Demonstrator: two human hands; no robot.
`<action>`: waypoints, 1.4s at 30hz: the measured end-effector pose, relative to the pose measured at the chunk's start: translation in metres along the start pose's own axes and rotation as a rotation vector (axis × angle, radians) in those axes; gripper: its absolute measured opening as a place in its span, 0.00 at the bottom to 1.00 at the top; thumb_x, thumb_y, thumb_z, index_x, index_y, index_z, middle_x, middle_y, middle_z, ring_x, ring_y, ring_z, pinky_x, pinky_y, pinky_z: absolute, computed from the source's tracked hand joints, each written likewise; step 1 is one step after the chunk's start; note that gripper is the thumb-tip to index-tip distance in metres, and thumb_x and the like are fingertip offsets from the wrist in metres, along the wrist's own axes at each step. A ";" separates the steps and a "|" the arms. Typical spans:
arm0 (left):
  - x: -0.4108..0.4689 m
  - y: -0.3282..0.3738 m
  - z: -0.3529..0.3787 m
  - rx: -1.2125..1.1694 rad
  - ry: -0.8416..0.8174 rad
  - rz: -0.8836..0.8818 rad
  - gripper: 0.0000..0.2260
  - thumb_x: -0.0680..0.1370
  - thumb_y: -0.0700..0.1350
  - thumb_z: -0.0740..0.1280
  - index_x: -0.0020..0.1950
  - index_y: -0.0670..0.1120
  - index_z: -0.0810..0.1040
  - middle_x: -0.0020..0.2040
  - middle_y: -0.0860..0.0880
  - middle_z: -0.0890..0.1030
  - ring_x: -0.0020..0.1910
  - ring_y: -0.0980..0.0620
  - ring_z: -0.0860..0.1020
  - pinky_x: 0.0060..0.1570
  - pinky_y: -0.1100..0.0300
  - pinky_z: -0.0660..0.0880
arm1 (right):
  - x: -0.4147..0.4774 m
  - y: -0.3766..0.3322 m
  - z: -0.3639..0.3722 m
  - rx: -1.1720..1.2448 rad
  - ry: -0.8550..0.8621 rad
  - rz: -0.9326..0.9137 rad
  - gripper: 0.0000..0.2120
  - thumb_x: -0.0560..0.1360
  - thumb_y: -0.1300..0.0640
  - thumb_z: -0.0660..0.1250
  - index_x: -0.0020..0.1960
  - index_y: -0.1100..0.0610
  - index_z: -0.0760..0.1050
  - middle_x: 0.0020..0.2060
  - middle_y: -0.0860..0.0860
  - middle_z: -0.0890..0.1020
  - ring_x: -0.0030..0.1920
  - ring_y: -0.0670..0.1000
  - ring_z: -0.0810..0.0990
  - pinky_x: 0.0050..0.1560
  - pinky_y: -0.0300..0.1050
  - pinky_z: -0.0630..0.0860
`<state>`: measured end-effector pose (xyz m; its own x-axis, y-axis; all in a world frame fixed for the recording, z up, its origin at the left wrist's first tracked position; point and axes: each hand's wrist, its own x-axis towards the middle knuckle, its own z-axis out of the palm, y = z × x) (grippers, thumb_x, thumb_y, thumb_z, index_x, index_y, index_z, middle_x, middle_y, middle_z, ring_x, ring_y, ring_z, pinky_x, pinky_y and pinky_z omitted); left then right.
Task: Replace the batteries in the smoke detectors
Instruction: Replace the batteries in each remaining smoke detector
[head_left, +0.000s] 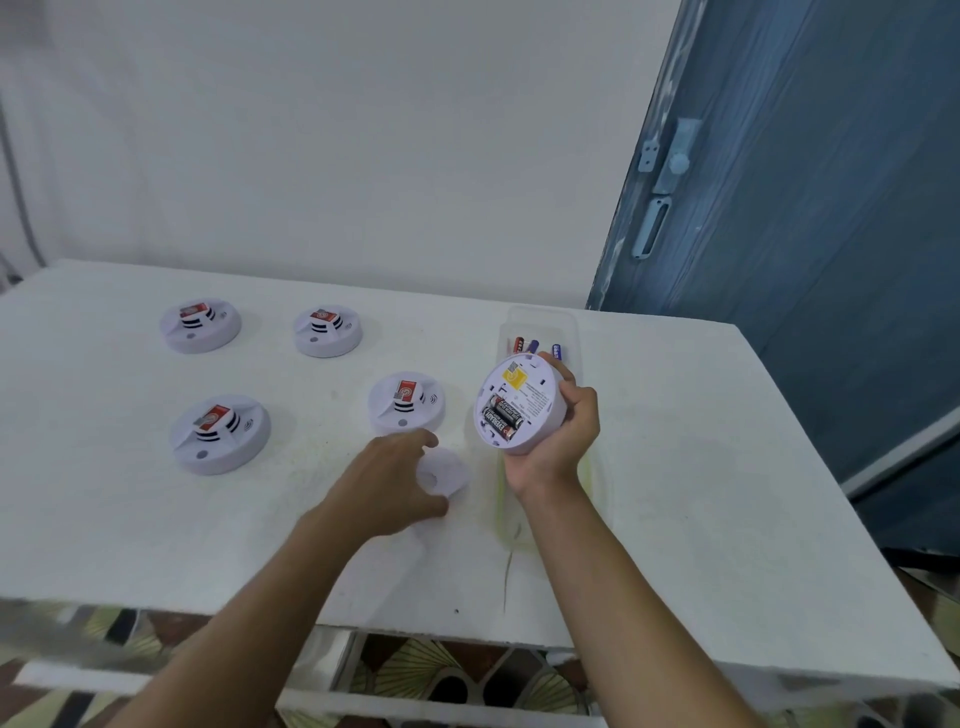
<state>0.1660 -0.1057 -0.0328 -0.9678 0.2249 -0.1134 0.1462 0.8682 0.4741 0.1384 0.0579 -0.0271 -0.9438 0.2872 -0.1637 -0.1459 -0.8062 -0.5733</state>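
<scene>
My right hand (563, 439) grips a white smoke detector (519, 402) with its back turned up toward me. Its open compartment shows black batteries (501, 417), and a yellow label sits above them. My left hand (392, 478) is over a round white cover plate (444, 473) lying on the table, fingers curled at its edge. Several more detectors lie face up on the white table: one (407, 402) just beyond my left hand, one at front left (221, 434), two at the back (200, 325) (327, 330).
A clear plastic tray (543, 325) behind and under my right hand holds several loose batteries (535, 347). A blue door (810, 208) stands to the right. The white table (701, 467) has its front edge near me, over a patterned floor.
</scene>
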 end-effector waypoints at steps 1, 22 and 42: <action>0.000 0.000 -0.002 -0.030 0.024 0.006 0.31 0.68 0.52 0.75 0.69 0.48 0.71 0.61 0.49 0.77 0.56 0.51 0.75 0.48 0.62 0.68 | -0.001 0.000 0.000 0.002 -0.004 0.001 0.24 0.65 0.50 0.61 0.58 0.59 0.77 0.58 0.60 0.80 0.57 0.60 0.77 0.54 0.53 0.73; 0.003 0.068 -0.028 -0.633 0.387 0.058 0.23 0.69 0.52 0.76 0.62 0.52 0.77 0.56 0.58 0.79 0.51 0.61 0.78 0.45 0.70 0.75 | -0.010 0.000 0.014 -0.030 -0.151 0.060 0.24 0.67 0.51 0.60 0.61 0.58 0.75 0.57 0.60 0.76 0.57 0.63 0.76 0.55 0.58 0.73; 0.005 0.064 -0.029 -0.607 0.361 0.085 0.22 0.71 0.55 0.75 0.63 0.52 0.79 0.57 0.58 0.76 0.50 0.64 0.76 0.43 0.75 0.72 | -0.011 -0.002 0.019 -0.099 -0.121 0.021 0.29 0.68 0.49 0.61 0.65 0.61 0.73 0.57 0.62 0.76 0.56 0.63 0.76 0.50 0.52 0.77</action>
<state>0.1649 -0.0619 0.0220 -0.9808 0.0291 0.1927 0.1862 0.4310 0.8829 0.1436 0.0459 -0.0088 -0.9761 0.2015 -0.0817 -0.1016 -0.7547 -0.6481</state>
